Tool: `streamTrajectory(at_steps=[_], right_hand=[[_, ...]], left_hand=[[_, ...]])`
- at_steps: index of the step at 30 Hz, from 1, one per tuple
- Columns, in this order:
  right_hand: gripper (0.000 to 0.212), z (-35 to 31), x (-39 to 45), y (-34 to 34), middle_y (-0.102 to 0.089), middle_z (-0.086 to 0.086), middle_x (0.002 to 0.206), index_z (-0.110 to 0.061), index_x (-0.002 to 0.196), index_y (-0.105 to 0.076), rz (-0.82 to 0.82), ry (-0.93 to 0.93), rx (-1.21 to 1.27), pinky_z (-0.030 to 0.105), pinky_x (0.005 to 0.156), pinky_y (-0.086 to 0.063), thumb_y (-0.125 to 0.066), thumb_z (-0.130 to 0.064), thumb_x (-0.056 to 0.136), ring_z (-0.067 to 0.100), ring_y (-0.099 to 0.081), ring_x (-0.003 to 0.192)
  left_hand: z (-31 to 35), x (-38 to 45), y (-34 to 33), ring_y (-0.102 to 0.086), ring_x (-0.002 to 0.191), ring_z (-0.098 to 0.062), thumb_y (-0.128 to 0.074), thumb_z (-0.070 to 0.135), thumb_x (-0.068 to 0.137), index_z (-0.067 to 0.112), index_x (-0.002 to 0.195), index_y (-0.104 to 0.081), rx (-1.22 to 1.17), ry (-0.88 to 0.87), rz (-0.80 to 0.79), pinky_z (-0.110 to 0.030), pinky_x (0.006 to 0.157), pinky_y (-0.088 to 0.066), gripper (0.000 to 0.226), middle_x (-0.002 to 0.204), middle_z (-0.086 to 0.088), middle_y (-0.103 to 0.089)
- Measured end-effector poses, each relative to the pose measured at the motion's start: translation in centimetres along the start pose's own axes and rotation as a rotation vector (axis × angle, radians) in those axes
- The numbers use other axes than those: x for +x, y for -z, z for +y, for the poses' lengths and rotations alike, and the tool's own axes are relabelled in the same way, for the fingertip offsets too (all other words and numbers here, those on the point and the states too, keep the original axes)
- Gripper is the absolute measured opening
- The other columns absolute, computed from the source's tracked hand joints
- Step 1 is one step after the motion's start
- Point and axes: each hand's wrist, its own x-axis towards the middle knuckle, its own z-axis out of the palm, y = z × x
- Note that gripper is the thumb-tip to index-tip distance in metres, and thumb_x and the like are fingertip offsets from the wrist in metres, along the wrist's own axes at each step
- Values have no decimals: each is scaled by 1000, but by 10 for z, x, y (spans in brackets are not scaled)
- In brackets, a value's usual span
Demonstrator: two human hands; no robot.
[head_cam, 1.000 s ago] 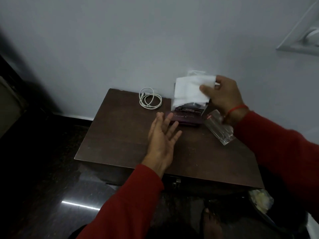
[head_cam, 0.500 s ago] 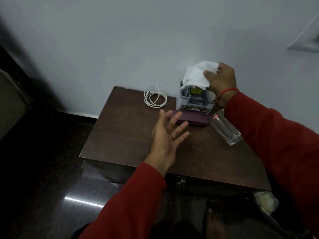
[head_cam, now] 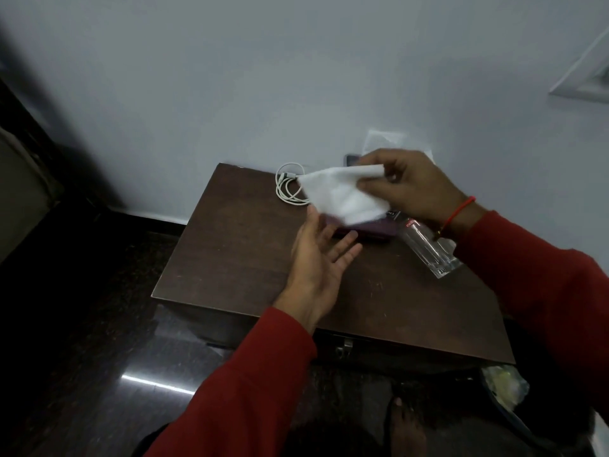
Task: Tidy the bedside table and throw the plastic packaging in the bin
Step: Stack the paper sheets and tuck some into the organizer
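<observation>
Right hand [head_cam: 412,186] pinches white packet [head_cam: 342,196] by top edge, held in air above table [head_cam: 230,258]. Left hand [head_cam: 321,258] spread, palm up, just below packet. Packet looks light, limp, crinkly; likely slippery. Corner pinch enough. Glass [head_cam: 428,249] near right wrist: fragile.

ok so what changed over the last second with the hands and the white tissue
The right hand lifted the white tissue off the items at the wall, then carried it forward and left, toward the open left hand, which has barely moved. The white cable, purple box and glass stayed put on the table.
</observation>
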Motion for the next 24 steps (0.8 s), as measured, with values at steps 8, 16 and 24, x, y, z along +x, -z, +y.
streamTrajectory(at_steps=[8,16,24], right_hand=[[14,7,-29,-25,-74,8,99,-13,105,-68,114,-487,601,38,67,-63,-63,-8,92,19,-73,82],[13,15,-19,-2,-71,12,97,-12,103,-71,491,-257,407,29,51,-56,-64,-11,92,14,-67,68],[18,0,-26,-33,-70,15,79,4,110,-61,252,-464,697,29,46,-58,-56,4,93,24,-70,52]], left_hand=[[3,-2,-4,-67,119,-36,-61,19,99,7,144,-52,-312,-18,-89,-52,86,-61,47,133,-23,-66],[0,3,-2,-67,117,-36,-50,19,105,13,140,-50,-321,-59,42,-59,90,-58,36,131,-20,-67],[-4,8,3,-67,114,-40,-39,36,109,17,147,-47,-322,-39,99,-58,87,-59,43,135,-21,-64]])
